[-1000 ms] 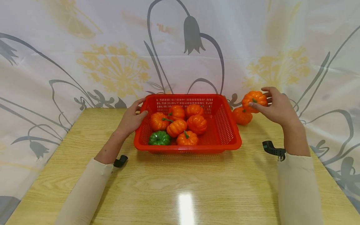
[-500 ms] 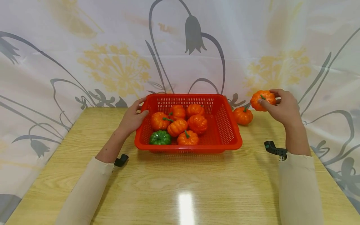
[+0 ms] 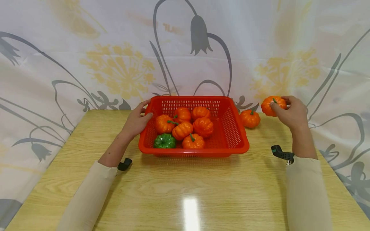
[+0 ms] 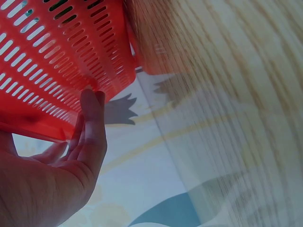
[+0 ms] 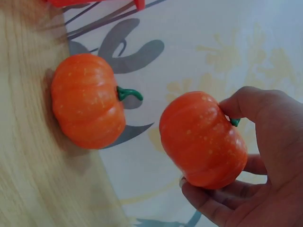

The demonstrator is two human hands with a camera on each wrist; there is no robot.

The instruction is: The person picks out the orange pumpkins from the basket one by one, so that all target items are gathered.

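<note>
A red plastic basket [image 3: 193,151] with slotted walls stands on the table, holding several orange toy pumpkins [image 3: 203,127] and a green one [image 3: 164,141]. At its left end my left hand [image 3: 136,121] grips the rim; in the left wrist view, the fingers [image 4: 93,123] reach under the rim along the outer wall. To the right of the basket, my right hand [image 3: 294,115] holds an orange pumpkin [image 5: 203,139] between thumb and fingers, raised above the table's back edge. Another orange pumpkin [image 3: 250,119] sits on the table between the basket and that hand, its green stem upward.
The wood-grain table [image 3: 173,186] runs back to a hanging cloth [image 3: 121,32] printed with grey and yellow flowers. A black wrist camera mount [image 3: 281,153] juts out from the right wrist, another [image 3: 125,164] from the left.
My right hand has carried its pumpkin to the right, away from the pumpkin on the table, and lowered it slightly in the last half second. My left hand and the basket stay put.
</note>
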